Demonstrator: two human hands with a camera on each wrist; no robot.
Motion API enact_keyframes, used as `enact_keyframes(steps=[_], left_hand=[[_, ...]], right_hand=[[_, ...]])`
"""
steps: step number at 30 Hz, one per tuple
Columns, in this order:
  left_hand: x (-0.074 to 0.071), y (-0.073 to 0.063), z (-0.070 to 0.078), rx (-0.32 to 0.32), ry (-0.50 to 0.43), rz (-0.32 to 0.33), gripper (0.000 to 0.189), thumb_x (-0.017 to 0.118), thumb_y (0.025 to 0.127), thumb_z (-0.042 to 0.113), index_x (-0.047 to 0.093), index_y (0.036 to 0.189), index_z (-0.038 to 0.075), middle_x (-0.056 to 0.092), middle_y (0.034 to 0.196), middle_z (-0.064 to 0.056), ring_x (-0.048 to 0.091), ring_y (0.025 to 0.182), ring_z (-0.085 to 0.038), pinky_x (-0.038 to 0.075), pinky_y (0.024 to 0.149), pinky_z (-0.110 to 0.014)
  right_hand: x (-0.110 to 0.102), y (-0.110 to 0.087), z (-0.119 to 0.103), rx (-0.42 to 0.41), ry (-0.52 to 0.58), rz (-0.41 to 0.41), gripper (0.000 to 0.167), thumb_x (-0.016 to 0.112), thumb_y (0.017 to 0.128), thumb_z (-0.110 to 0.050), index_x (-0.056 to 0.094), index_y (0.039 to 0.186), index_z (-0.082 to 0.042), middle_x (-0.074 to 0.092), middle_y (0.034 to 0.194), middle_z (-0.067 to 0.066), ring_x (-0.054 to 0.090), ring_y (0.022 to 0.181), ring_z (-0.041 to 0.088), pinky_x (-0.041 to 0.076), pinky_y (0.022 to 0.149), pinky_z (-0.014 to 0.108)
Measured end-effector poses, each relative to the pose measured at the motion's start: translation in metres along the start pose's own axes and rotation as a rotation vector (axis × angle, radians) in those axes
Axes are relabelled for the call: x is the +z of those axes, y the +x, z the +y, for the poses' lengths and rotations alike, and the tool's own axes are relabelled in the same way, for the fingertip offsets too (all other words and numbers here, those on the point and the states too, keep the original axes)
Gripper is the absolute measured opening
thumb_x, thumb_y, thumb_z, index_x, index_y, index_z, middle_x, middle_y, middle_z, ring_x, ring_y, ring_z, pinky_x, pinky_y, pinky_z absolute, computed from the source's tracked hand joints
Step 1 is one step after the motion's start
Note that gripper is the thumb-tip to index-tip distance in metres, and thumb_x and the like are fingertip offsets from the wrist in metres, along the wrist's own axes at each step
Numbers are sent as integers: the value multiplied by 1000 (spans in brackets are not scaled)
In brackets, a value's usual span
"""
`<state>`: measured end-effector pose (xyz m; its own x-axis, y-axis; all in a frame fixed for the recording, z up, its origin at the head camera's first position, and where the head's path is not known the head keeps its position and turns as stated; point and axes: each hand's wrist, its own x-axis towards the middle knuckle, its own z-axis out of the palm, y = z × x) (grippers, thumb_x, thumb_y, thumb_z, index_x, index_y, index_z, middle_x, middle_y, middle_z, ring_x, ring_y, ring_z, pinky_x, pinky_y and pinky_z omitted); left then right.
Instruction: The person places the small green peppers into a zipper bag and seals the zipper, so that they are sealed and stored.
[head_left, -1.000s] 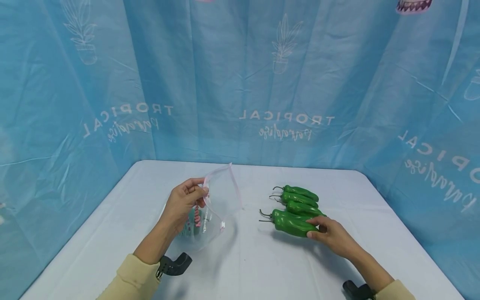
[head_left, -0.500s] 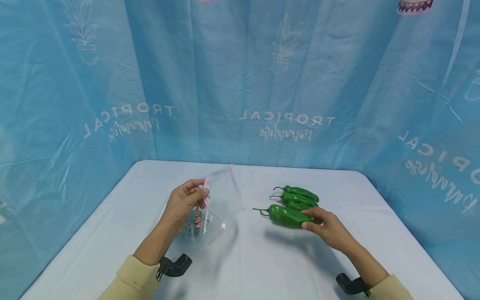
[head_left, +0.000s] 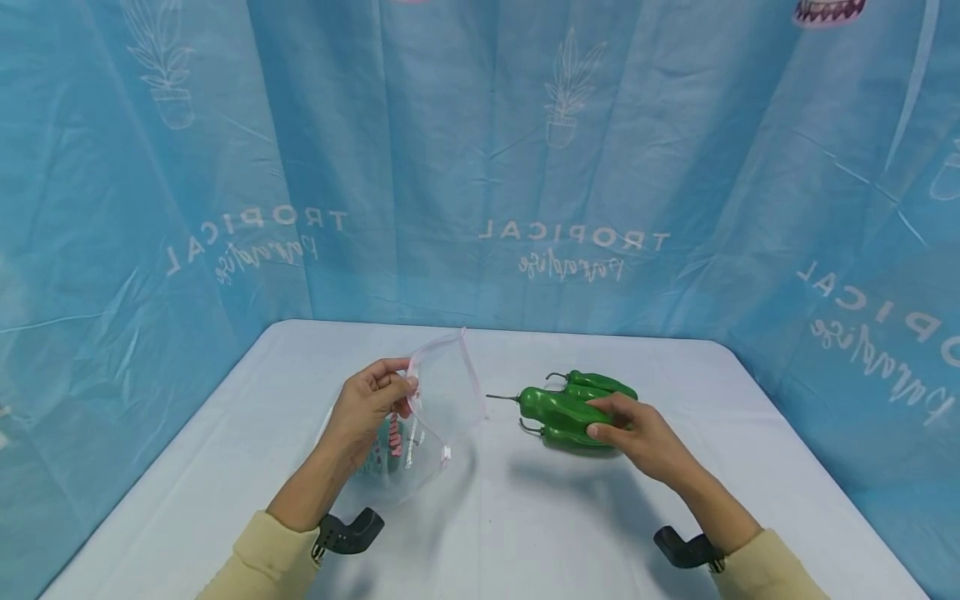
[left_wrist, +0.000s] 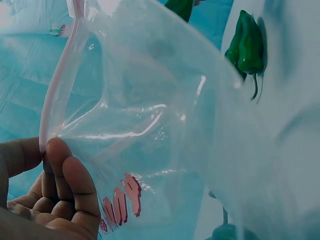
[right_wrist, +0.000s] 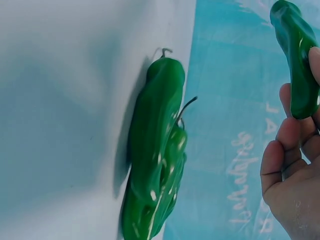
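Note:
My left hand [head_left: 367,408] pinches the pink-edged mouth of a clear zip bag [head_left: 450,387] between thumb and fingertips, and the mouth gapes to the right. Through the plastic, low in the left wrist view, a green shape with a stem [left_wrist: 230,232] shows. On the right, my right hand [head_left: 637,437] grips a glossy green chili pepper [head_left: 558,408] by its blunt end, stem pointing left. In the right wrist view that pepper [right_wrist: 300,75] is raised off the table. Several more green chili peppers [head_left: 600,382] lie side by side beneath and behind it, partly hidden.
A white cloth covers the table [head_left: 487,533]. Blue printed curtains [head_left: 465,167] hang around its back and sides. Dark wrist cameras [head_left: 351,531] are strapped to both forearms. Pink print [left_wrist: 122,200] marks the bag's wall.
My right hand has lifted the chili pepper from the nearest end of the row and carried it left and up towards the bag. My left hand and the bag have stayed still.

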<state>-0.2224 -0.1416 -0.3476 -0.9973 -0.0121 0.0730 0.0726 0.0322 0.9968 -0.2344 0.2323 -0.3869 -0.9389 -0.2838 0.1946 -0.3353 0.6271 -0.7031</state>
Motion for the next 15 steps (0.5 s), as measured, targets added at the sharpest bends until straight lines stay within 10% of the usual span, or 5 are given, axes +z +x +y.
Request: enact_keyframes(steps=[15], left_hand=[[1, 0, 0, 2, 6, -6, 34, 63, 90, 17, 55, 121, 4, 62, 76, 9, 56, 64, -9, 51, 68, -23]], right_hand=[[16, 24, -29, -95, 9, -31, 41, 67, 85, -35, 62, 120, -14, 62, 102, 2, 54, 82, 15, 45, 68, 27]])
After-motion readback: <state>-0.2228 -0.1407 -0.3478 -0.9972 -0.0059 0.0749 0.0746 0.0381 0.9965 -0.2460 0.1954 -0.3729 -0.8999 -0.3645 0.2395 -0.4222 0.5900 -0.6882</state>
